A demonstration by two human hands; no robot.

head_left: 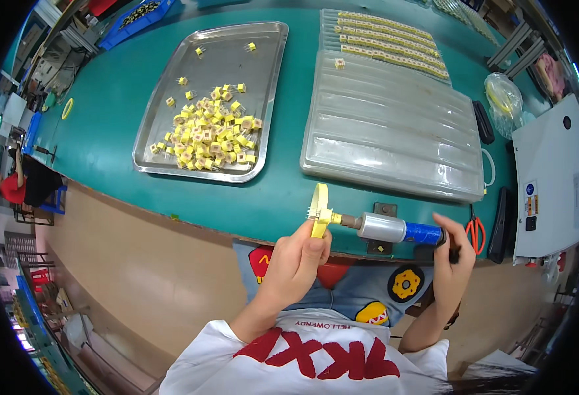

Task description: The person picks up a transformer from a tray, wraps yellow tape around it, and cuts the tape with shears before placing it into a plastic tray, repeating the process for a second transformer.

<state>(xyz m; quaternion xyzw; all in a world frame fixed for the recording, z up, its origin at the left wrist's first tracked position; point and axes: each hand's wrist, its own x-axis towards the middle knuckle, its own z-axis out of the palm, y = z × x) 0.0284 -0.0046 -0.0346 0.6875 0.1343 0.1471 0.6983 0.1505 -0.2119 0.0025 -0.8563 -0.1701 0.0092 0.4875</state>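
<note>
My left hand (pixel 297 263) is closed on a narrow roll of yellow tape (pixel 321 197), held edge-on between thumb and fingers. Right against it, a small yellow coil component (pixel 333 216) with thin pins sits on the tip of a spindle tool (pixel 381 228). The tool lies level at the bench's front edge, with a silver barrel and a blue sleeve. At its right end my right hand (pixel 452 260) curls its fingers around a black crank knob (pixel 454 254), partly hidden by the fingers. Whether tape joins the roll to the component is too small to tell.
On the green bench (pixel 105 125), a metal tray (pixel 164 72) holds many yellow coil components. Right of it lie clear plastic trays (pixel 394 125), with rows of components at the far end. Red-handled scissors (pixel 475 234) and a white machine (pixel 547 184) stand at right.
</note>
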